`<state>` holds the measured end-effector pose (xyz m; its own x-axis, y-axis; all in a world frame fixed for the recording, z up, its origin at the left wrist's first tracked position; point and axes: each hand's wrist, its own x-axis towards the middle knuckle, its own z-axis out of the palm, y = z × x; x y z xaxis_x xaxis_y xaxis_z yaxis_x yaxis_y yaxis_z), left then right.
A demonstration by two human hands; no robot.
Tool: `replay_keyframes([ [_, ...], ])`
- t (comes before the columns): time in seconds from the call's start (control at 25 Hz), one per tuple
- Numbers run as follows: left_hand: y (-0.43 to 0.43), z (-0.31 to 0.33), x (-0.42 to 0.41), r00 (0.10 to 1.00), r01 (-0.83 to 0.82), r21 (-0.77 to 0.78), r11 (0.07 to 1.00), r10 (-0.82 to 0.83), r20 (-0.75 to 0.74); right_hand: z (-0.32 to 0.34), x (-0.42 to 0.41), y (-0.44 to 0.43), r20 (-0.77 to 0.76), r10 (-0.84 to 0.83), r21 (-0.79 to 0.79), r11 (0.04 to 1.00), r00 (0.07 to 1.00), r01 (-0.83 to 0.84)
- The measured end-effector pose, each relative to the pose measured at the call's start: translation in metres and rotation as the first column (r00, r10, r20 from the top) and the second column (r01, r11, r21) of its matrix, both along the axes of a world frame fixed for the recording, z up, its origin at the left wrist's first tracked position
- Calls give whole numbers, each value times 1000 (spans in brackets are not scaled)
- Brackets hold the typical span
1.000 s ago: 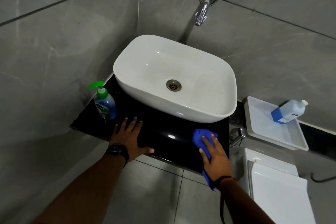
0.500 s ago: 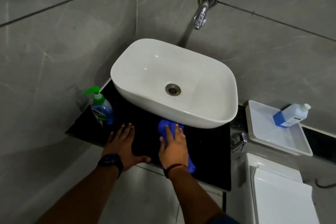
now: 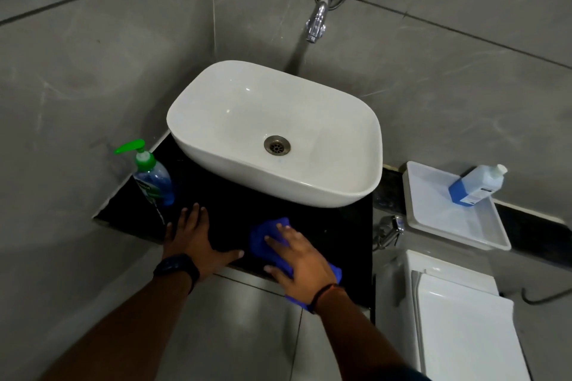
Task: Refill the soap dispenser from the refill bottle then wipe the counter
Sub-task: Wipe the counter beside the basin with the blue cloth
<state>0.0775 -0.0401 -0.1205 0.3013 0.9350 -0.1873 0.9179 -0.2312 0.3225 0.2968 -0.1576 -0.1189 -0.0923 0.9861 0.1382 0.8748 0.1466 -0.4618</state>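
A soap dispenser (image 3: 153, 181) with a green pump and blue liquid stands upright at the left end of the black counter (image 3: 340, 232). My left hand (image 3: 198, 237) lies flat on the counter just right of it, fingers spread, holding nothing. My right hand (image 3: 298, 263) presses a blue cloth (image 3: 266, 233) onto the counter near its front edge, below the basin. The refill bottle (image 3: 475, 184), white-capped with blue liquid low inside, leans in a white tray (image 3: 458, 232) at the right.
A white basin (image 3: 241, 108) sits on the counter under a chrome wall tap (image 3: 318, 18). A white toilet cistern (image 3: 458, 318) and a chrome valve (image 3: 388, 229) stand right of the counter. Grey tiled walls close in at the left and behind.
My right hand slid the blue cloth from the counter's right part leftward to the middle, then drew it back toward the front edge. My left hand stayed planted.
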Motion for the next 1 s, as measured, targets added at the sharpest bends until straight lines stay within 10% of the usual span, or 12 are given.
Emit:
replay_keyframes([
  [0.24, -17, -5, 26, 998, 59, 44, 997, -58, -20, -12, 58, -30, -15, -628, -14, 778, 778, 628],
  [0.56, -19, -6, 48, 991, -89, 127, 988, 76, 111, -5, -2, -26, -50, -157, 61, 985, 986, 160],
  [0.72, -21, -1, 93, 967, -86, 133, 987, 50, 251, -8, 18, -54, -61, -250, 80, 964, 966, 254],
  [1.0, -92, 24, 243, 751, 433, 207, 877, -478, 457, 14, 161, -85, -410, -781, -23, 525, 471, 851],
])
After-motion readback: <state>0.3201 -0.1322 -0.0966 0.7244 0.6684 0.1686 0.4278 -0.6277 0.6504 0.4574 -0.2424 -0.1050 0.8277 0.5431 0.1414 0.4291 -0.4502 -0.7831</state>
